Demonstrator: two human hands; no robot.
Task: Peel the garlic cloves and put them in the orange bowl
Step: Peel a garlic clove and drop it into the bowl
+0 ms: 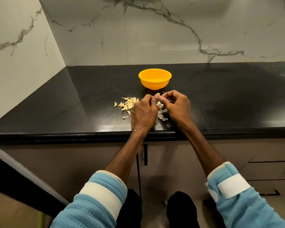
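Just in front of orange bowl [155, 85], left hand [144, 112] and right hand [176, 106] meet, fingers curled, both pinching one garlic clove [161, 97]; clove pile [128, 104] front-left of bowl, loose skins [161, 117] below hands.

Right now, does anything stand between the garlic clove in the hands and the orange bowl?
Nothing visible does. The left hand and right hand pinch the garlic clove just short of the orange bowl, bare countertop between. The clove pile lies off to the left.
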